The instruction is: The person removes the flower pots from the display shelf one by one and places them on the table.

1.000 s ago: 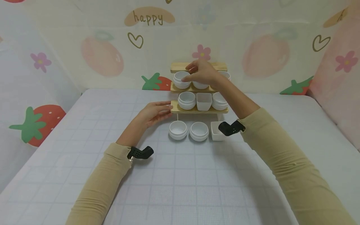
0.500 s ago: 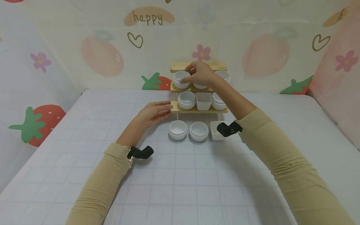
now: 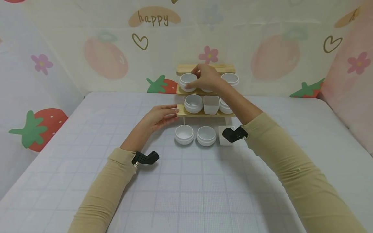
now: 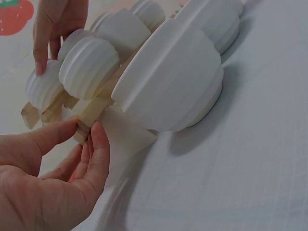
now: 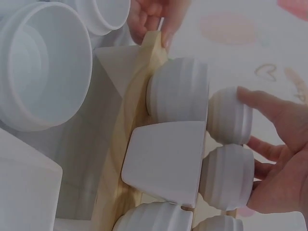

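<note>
A small tiered stand with light wooden shelves (image 3: 204, 115) stands at the back of the table. My left hand (image 3: 160, 117) pinches the left end of its lowest shelf between thumb and fingers, as the left wrist view shows at the wooden end (image 4: 94, 111). Higher up, my right hand (image 3: 207, 78) grips the leftmost white round bowl (image 3: 187, 78) on the middle shelf, thumb at its front and fingers behind. A second round bowl (image 5: 228, 175) sits beside it, partly hidden by that hand. At the right end of this shelf is another round bowl (image 3: 230, 78).
The lowest shelf bears a round bowl (image 3: 193, 103), a square cup (image 3: 211, 105) and another round bowl behind my right forearm. On the table in front stand two round bowls, one of them nearer the middle (image 3: 206, 136), and a square dish (image 3: 222, 139). The top shelf (image 3: 186, 69) is behind.
My right forearm has shifted slightly left, and its hand has settled a little further left at the bowl, uncovering more of the right-end bowl. My left hand has not moved.
</note>
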`<state>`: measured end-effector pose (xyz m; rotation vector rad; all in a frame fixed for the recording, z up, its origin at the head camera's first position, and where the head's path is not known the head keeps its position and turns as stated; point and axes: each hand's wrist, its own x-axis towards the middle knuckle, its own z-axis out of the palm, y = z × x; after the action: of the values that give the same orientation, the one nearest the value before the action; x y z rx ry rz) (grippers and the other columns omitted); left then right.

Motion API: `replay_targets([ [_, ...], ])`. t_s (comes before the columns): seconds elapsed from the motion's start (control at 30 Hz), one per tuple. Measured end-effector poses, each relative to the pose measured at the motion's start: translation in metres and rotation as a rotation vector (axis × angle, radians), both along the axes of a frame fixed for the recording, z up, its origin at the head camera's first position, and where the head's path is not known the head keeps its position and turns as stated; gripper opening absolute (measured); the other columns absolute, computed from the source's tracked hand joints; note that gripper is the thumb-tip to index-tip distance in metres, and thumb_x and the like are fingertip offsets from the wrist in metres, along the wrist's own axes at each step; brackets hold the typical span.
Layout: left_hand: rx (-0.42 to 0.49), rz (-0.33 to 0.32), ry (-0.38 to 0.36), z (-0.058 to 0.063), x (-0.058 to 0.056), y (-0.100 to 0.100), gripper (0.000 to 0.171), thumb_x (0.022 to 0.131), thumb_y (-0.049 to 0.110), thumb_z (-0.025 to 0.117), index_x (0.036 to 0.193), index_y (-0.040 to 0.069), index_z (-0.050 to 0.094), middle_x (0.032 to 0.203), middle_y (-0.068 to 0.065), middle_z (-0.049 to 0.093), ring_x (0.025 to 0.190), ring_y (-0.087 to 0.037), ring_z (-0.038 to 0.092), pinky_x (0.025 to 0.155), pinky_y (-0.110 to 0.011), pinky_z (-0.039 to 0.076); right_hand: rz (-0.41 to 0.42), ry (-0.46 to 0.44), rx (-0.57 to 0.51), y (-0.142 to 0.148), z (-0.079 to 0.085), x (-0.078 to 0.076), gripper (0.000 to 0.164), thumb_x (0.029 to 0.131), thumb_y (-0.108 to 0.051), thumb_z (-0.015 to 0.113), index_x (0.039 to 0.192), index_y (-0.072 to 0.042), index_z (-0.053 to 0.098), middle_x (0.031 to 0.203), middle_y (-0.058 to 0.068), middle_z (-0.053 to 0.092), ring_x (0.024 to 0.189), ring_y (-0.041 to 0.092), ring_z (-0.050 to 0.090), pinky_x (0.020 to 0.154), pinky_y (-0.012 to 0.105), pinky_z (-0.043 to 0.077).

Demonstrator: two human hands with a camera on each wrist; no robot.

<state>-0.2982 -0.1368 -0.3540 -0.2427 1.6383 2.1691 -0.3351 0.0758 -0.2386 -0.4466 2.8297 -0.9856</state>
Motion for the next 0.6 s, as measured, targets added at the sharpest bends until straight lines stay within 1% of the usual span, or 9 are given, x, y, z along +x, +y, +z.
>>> replay_targets([
  [0.33, 0.004, -0.014, 0.010, -0.0020, -0.0007, -0.0011, 0.055, 0.107, 0.000, 0.057, 0.159, -0.002, 0.041, 0.124, -0.014, 0.058, 0.080, -0.011, 0.071, 0.077, -0.020, 0.064, 0.002, 0.016, 0.015, -0.0028, -0.0009, 0.0019, 0.067, 0.091, -0.029, 0.084, 0.142, 0.001, 0.053, 0.145, 0.019, 0.059, 0.135, 0.032, 0.053, 0.117, 0.042, 0.045],
  [0.6, 0.000, -0.010, 0.011, -0.0040, -0.0010, -0.0011, 0.054, 0.107, 0.000, 0.056, 0.159, -0.002, 0.041, 0.131, -0.016, 0.056, 0.081, -0.011, 0.071, 0.077, -0.020, 0.064, 0.001, 0.025, 0.009, -0.0032, -0.0022, 0.0017, 0.066, 0.091, -0.028, 0.084, 0.141, 0.001, 0.054, 0.144, 0.019, 0.060, 0.134, 0.032, 0.054, 0.116, 0.041, 0.046],
])
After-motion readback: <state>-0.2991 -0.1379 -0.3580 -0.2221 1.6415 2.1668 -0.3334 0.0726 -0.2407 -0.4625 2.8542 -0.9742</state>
